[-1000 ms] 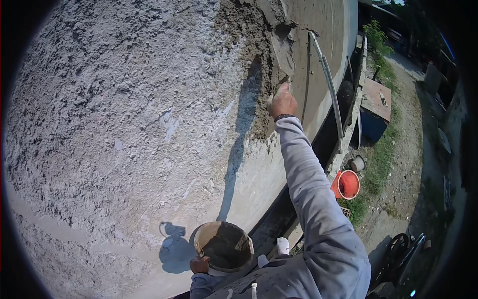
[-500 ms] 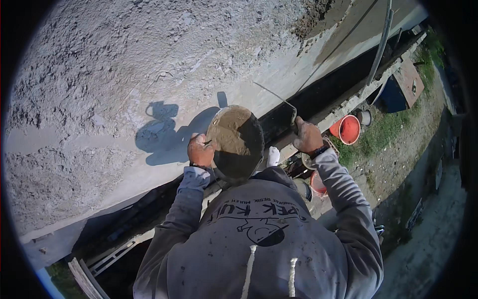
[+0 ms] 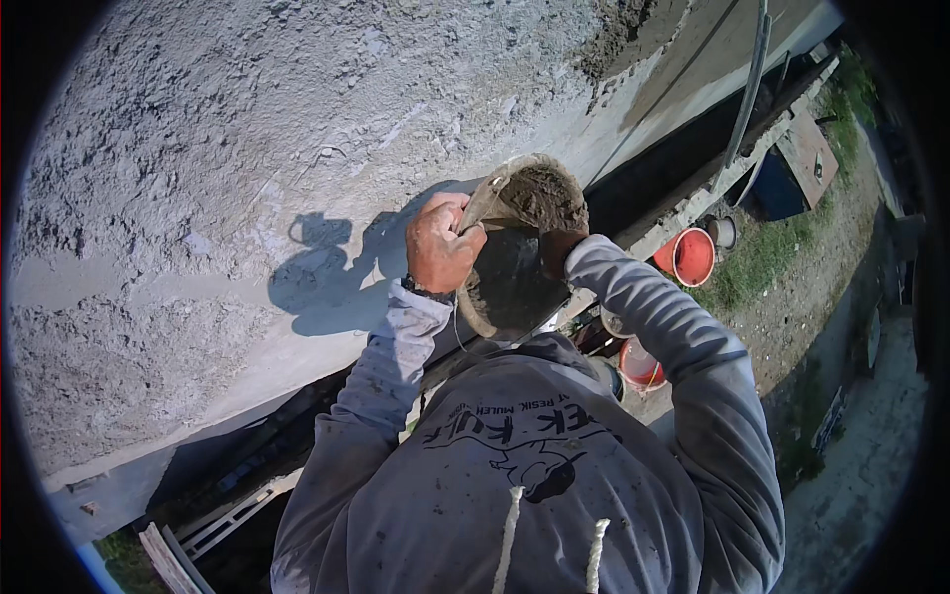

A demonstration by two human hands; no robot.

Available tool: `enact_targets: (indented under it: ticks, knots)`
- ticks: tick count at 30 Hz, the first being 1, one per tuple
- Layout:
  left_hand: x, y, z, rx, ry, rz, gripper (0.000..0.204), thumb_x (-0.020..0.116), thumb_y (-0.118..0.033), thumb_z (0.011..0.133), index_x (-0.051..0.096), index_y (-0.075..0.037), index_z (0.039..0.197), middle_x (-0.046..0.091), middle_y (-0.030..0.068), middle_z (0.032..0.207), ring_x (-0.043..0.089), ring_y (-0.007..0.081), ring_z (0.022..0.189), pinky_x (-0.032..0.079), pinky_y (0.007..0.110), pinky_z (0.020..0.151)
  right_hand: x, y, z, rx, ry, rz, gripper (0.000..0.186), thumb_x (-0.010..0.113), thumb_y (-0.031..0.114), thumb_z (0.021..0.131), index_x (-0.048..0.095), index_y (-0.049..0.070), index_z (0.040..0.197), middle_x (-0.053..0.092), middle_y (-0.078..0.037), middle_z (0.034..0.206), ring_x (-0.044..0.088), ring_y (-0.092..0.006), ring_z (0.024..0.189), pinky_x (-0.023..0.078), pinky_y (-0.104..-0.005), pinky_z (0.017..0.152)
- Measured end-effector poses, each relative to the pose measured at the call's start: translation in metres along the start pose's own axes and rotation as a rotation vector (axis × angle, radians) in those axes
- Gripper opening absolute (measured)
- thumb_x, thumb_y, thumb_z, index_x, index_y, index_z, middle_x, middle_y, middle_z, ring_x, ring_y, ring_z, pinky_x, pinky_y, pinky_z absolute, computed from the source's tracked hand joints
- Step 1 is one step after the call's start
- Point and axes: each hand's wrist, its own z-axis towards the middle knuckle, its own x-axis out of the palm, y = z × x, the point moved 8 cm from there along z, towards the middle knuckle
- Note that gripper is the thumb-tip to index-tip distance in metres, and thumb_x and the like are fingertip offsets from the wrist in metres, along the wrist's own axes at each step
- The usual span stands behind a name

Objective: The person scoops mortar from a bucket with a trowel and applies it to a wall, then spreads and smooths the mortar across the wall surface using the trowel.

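Note:
In front of my chest a round bucket point(image 3: 476, 309) is tipped, with wet grey-brown mortar point(image 3: 542, 196) gathered toward its far side. My left hand point(image 3: 440, 244) is closed on the bucket's left rim, thumb over the edge. My right hand point(image 3: 560, 253) reaches into the bucket at the right, in shadow. Its fingers are mostly hidden; the trowel it held a moment earlier is hard to make out against the dark inside. Just beyond the bucket rises a rough grey plastered wall point(image 3: 247, 148).
A long narrow ledge point(image 3: 683, 220) runs diagonally along a dark gap beside the wall. Lower down on the right are a red bucket point(image 3: 693, 257), a small grey pail point(image 3: 723, 233) and another red bucket point(image 3: 641, 364). A hose point(image 3: 748, 99) hangs at upper right.
My right hand has swung left with the trowel, from beside the bucket into it. The bucket has shifted right and tipped; my left hand has moved right with it.

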Motion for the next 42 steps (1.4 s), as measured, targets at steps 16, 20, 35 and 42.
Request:
enact_targets:
  ticks: [16,20,35,42]
  knots:
    - [0.001,-0.018,0.008,-0.041,0.009,0.014,0.018,0.066,-0.010,0.058,0.057,0.003,0.067,0.063,0.0124,0.080,0.060,0.0275,0.068,0.047,0.034,0.062,0.009,0.109,-0.090,-0.083,0.554,1.676,0.013,0.065,0.013,0.071,0.056,0.004,0.071,0.052,-0.005,0.059,0.054,-0.0166,0.046,0.046,-0.0322,0.040]
    - [-0.022,0.013,0.005,-0.081,-0.138,0.068,0.021,0.067,-0.011,0.061,0.061,0.004,0.073,0.062,0.0152,0.087,0.060,0.0264,0.072,0.046,0.032,0.067,-0.005,0.114,-0.093,-0.094,0.674,1.898,0.014,0.064,0.014,0.076,0.055,0.005,0.075,0.051,-0.004,0.060,0.054,-0.0150,0.047,0.048,-0.0293,0.042]
    - [0.006,0.124,-0.012,-0.471,-0.174,-0.439,0.034,0.064,-0.007,0.066,0.061,0.008,0.096,0.066,0.0100,0.086,0.061,0.0169,0.075,0.047,0.028,0.071,-0.080,0.037,-0.123,-0.544,-0.077,2.580,0.022,0.050,0.017,0.079,0.050,0.001,0.094,0.048,-0.005,0.066,0.049,-0.0164,0.052,0.044,-0.0286,0.044]
    - [0.013,0.110,-0.030,-0.535,-0.014,-0.477,0.036,0.059,-0.001,0.067,0.059,0.010,0.101,0.065,0.0120,0.094,0.062,0.0186,0.080,0.046,0.027,0.077,-0.152,-0.041,-0.205,-0.691,-0.997,2.476,0.021,0.046,0.018,0.080,0.051,0.002,0.094,0.047,-0.004,0.065,0.050,-0.0167,0.051,0.045,-0.0303,0.045]
